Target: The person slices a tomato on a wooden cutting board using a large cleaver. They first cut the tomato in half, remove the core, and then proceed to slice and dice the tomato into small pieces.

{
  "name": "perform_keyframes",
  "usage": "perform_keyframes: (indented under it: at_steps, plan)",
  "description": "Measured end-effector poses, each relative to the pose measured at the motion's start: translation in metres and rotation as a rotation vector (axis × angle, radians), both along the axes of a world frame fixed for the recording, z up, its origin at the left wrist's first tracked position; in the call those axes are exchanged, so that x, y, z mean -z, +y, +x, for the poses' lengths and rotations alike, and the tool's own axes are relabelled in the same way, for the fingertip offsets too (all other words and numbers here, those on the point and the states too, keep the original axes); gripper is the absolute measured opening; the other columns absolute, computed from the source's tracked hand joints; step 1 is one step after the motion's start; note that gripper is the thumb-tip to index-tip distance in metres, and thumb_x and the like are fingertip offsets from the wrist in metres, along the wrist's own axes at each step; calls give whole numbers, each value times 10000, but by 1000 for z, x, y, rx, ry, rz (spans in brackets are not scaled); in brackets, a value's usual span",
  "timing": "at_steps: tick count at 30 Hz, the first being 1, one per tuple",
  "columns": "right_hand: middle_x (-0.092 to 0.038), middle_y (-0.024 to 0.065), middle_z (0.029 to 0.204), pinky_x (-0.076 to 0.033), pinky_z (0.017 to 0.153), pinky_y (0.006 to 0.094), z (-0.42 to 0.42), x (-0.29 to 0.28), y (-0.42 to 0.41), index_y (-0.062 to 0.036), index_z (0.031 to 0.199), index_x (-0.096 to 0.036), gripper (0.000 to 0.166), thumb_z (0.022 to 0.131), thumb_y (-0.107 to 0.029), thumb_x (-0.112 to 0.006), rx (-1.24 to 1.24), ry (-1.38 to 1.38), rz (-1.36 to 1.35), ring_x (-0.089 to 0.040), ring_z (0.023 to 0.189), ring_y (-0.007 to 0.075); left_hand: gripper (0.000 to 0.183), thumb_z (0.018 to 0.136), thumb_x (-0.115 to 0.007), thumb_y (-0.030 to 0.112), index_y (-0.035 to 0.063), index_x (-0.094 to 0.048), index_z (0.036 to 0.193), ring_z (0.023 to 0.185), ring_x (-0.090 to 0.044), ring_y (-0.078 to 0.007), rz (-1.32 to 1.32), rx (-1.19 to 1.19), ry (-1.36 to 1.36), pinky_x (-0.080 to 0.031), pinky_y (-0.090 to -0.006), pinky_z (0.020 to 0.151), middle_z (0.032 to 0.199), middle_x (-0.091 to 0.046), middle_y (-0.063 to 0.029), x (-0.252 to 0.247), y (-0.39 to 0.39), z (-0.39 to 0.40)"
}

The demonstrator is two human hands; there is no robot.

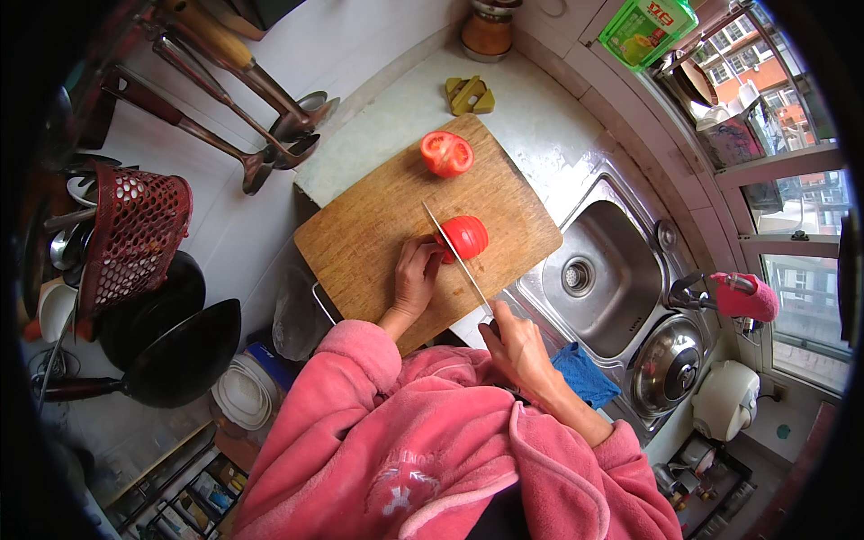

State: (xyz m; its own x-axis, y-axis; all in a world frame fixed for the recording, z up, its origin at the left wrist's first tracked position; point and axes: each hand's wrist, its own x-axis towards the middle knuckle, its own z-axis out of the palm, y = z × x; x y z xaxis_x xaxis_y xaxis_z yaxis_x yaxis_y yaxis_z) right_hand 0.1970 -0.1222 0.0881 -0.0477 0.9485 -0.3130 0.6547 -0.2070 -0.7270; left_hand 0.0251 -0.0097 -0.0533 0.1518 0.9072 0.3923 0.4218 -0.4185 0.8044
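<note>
A wooden cutting board (364,250) lies on the counter before me. On its middle rests a tomato half (470,233), partly cut into slices that still stand together. My left hand (413,273) steadies the tomato's left end with bent fingertips, which the blade partly hides. My right hand (516,344) grips the handle of a kitchen knife (466,266). Its blade crosses the tomato close to my left fingers, edge downward. Farther up the board sits another tomato half (446,154), cut face up.
Right of the board is a stainless steel sink (614,263) with a faucet (692,293). A blue cloth (584,374) lies by my right forearm. Ladles and a spatula (270,88) hang at left, above a red utensil basket (135,236). A yellow-green plastic holder (469,95) stands behind the board.
</note>
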Motion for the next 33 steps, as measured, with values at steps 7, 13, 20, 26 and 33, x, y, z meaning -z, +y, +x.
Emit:
perform_keyframes:
  at_steps: [7,13,20,26,33]
  plan:
    - [-642,267,770,-480,617,540,-6,1,-3,-10,1216,-475,349,911,-95,-622,-41,-77,73,-625,739,483,129,844,-663,-29,40,-634,949,945,-619,-339,-41,4,-24,-519,-416,798,1033,-647,-137,-5,-1,-1]
    - [-647,274,791,-476,622,549,-8,-6,-4,-5,1229,-465,357,912,-86,-609,-57,-88,32,-617,752,496,127,838,-659,-34,39,-635,939,955,-621,-340,-54,0,-38,-522,-413,802,1035,-649,-136,-3,-1,-3]
    - [-636,280,777,-471,630,561,-14,0,2,0,1192,-453,325,913,-84,-597,-61,-86,36,-610,743,503,130,819,-664,-45,43,-641,912,945,-627,-337,-60,-20,-19,-523,-411,803,1023,-659,-130,-6,-2,-3]
    - [-620,279,701,-464,596,599,-27,56,43,-6,1102,-432,236,913,-85,-548,-34,-78,191,-602,680,519,150,797,-672,-48,24,-628,921,950,-630,-331,-10,6,36,-517,-399,817,1034,-663,-136,-1,1,-2]
    - [-618,299,711,-460,601,607,-23,58,42,-3,1087,-441,233,901,-79,-558,-23,-33,243,-602,671,528,162,790,-663,-59,27,-621,921,944,-622,-344,-7,2,71,-512,-405,826,1023,-651,-141,-1,2,-2]
